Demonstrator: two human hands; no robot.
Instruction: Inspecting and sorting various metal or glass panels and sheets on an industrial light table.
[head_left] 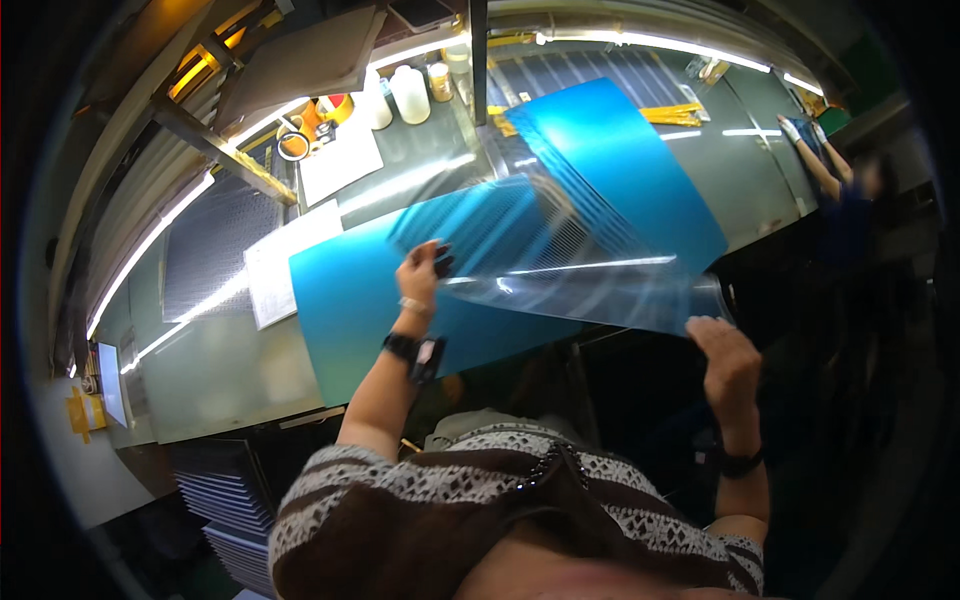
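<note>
A large clear plastic sheet [590,292] bows in the air between my two hands, with its near edge curled. My left hand [425,268] is closed on its left end, and my right hand [728,358] pinches the near right corner. Beneath the sheet lies a shiny blue sheet [345,310] on the workbench [240,385]. A second blue sheet [625,140] lies farther back to the right. Dark fine lines show through or on the clear sheet; which of the two I cannot tell.
White bottles [410,95], tape rolls [293,146] and white papers [280,265] lie toward the back left. A metal post [479,60] rises behind. Yellow strips [675,113] sit at the back right. Another person [850,200] works at far right. Stacked sheets [225,500] stand below the bench.
</note>
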